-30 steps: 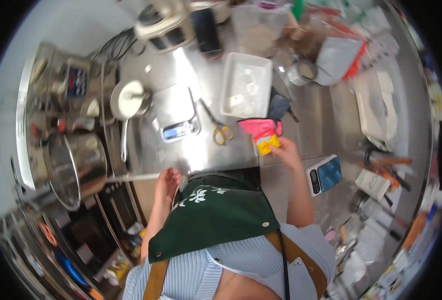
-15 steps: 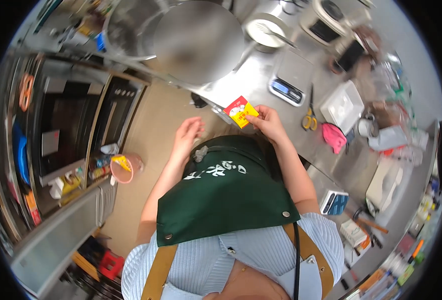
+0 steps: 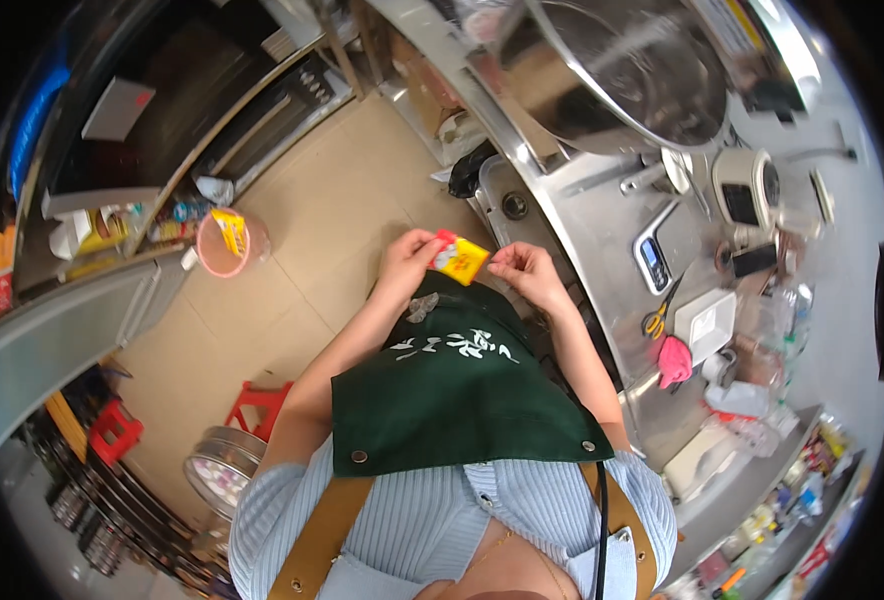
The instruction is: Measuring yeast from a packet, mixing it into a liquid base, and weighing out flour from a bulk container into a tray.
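Note:
My left hand (image 3: 410, 262) grips a small yellow-and-red packet (image 3: 462, 258) by its left end, held out over my dark green apron (image 3: 462, 400). Beside the packet's right end, my right hand (image 3: 527, 270) has thumb and finger pinched together; I cannot make out whether they touch the packet or hold something small.
Steel counter (image 3: 597, 230) on my right carries a large pot (image 3: 607, 80), scale (image 3: 652, 258), scissors (image 3: 654, 322), white tray (image 3: 704, 322) and pink cloth (image 3: 675, 360). To my left are steel racks with an oven (image 3: 142, 120), a pink bin (image 3: 224, 245) and red stools (image 3: 117, 428).
The packet has passed from my right hand to my left, which has risen to it. My body and view have turned leftward, from the counter toward the floor and racks.

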The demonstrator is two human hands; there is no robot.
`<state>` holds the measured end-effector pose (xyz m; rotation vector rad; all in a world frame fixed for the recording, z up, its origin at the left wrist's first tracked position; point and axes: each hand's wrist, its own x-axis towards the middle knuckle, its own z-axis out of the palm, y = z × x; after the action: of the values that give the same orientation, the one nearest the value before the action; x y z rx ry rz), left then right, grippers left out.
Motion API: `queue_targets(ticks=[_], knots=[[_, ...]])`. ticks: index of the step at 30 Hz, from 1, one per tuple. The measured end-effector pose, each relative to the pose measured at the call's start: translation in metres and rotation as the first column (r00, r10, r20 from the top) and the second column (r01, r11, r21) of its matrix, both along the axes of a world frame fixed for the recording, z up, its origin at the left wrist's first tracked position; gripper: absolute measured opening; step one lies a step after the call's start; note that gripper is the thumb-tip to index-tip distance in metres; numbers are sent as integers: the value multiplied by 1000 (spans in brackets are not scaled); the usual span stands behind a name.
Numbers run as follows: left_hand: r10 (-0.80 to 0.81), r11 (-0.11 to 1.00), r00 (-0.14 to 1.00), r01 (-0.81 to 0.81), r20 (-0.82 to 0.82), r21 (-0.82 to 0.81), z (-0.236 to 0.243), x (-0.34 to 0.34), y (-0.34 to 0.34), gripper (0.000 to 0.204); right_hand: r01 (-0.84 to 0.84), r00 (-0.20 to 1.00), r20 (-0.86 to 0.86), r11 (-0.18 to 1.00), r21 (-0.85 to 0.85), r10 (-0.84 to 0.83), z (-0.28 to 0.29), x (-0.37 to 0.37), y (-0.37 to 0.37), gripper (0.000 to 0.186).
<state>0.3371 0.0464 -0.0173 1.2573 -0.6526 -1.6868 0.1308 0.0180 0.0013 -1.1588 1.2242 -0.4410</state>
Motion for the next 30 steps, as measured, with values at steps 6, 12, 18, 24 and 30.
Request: queue_targets(ticks=[6, 12, 18, 24, 30], knots=[[383, 858, 907, -420, 176, 297, -103, 66, 66, 12, -105, 959, -218, 942, 319, 181, -92, 39, -23, 13], [436, 650, 826, -563, 357, 510, -191, 40, 152, 8, 1, 944, -310, 933, 359, 118, -267, 64, -62, 39], [537, 591, 806, -570, 249, 571, -270, 9, 106, 16, 648, 687, -535, 747, 145, -492, -395, 58, -137, 49], [428, 803, 880, -474, 204, 360, -339, -8, -23, 14, 717, 614, -466, 697, -6, -637, -419, 52, -178, 18], [69, 977, 806, -174, 588, 123, -384, -41, -125, 36, 527, 842, -178, 847, 70, -509, -363, 68, -178, 5]])
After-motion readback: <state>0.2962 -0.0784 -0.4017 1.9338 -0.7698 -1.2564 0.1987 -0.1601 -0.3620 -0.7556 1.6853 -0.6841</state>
